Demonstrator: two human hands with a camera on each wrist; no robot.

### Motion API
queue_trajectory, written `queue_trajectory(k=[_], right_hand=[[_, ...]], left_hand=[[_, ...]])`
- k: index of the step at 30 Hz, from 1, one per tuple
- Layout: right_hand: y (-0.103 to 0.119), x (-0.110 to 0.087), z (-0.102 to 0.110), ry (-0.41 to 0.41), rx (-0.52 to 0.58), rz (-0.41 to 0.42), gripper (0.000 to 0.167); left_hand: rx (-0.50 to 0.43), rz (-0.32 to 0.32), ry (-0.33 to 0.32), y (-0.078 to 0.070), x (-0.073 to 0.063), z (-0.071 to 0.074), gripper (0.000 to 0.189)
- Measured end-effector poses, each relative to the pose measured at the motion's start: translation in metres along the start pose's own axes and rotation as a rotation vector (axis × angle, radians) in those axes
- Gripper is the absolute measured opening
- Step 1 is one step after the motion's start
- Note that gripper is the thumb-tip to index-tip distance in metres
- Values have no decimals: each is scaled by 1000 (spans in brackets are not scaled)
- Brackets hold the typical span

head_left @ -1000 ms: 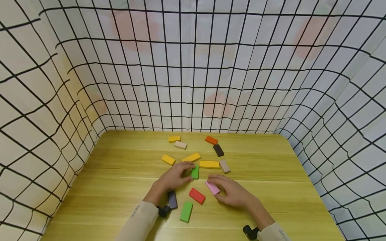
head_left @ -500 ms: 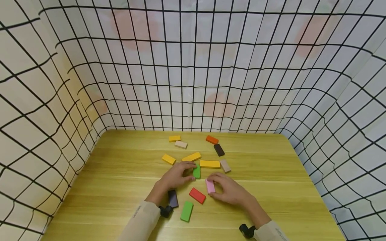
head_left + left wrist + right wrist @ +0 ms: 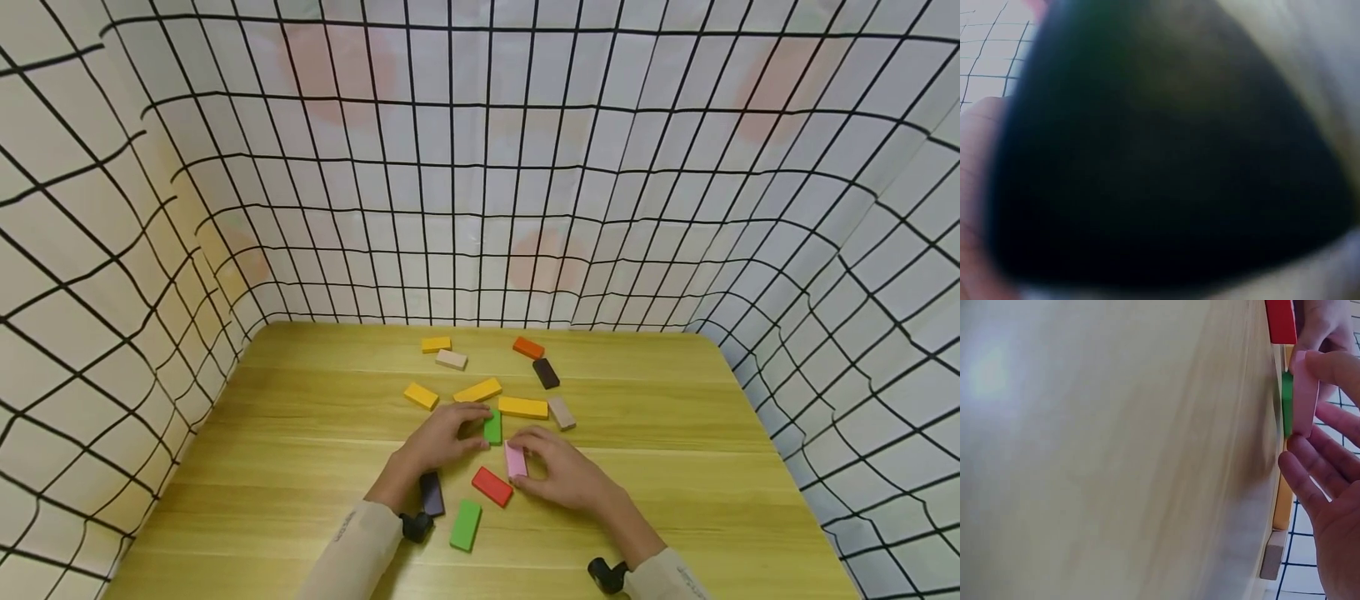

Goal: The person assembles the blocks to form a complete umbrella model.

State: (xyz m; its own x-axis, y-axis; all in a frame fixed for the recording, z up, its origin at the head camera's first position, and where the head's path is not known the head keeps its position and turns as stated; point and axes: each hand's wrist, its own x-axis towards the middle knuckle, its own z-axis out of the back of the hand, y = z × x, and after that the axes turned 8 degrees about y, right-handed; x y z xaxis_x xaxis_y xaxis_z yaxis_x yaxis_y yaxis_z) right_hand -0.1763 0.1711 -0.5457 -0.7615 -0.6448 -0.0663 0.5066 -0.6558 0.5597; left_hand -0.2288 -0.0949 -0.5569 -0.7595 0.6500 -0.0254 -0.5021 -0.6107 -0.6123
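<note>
My right hand [image 3: 566,473] pinches a pink wooden block [image 3: 516,461] by its two ends, between thumb and fingers. In the right wrist view the pink block [image 3: 1305,394] looks raised off the tabletop, with the other fingers spread below it. My left hand [image 3: 448,435] holds a green block [image 3: 492,427] between thumb and forefinger, just left of the pink one. A red block [image 3: 492,487] lies close in front of both hands. The left wrist view is mostly filled by a dark blurred shape, which hides that hand's work.
Beyond the hands lie yellow blocks [image 3: 523,407], pale blocks [image 3: 561,413], an orange block [image 3: 528,347] and a black block [image 3: 546,373]. Nearer are a second green block [image 3: 466,525] and a dark block [image 3: 432,493] beside the left wrist. Black wire mesh [image 3: 480,208] encloses the wooden table [image 3: 712,467].
The right hand has moved left with the pink block and turned it more upright in view, towards the green block. The left hand and its green block have shifted slightly right.
</note>
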Motion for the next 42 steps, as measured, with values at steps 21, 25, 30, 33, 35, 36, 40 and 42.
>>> queue_trajectory(k=[21,25,30,33,35,36,40,42], right_hand=[[11,23,-7,17,36,8,49],[11,26,-7,13,49,-1,47],[7,29,-8,-1,38,11,49],[4,28,-9,-5,50,3,49],[3,26,-9,-15,63,-13,47],[3,25,-10,-20,69,-20,47],[2,23,-12,-33,71,-39,46],[2,24,-13,-33,64,-41,47]], left_hand=[[-39,22,16,2,4,-1,50],[-38,23,19,1,3,-1,52],[-64,35,20,2,3,1,52],[-72,37,28,2,4,1,54],[-70,35,32,2,3,1,58],[-69,33,34,2,3,1,60],[-32,23,52,0,1,1,73],[-8,22,61,-2,-1,1,79]])
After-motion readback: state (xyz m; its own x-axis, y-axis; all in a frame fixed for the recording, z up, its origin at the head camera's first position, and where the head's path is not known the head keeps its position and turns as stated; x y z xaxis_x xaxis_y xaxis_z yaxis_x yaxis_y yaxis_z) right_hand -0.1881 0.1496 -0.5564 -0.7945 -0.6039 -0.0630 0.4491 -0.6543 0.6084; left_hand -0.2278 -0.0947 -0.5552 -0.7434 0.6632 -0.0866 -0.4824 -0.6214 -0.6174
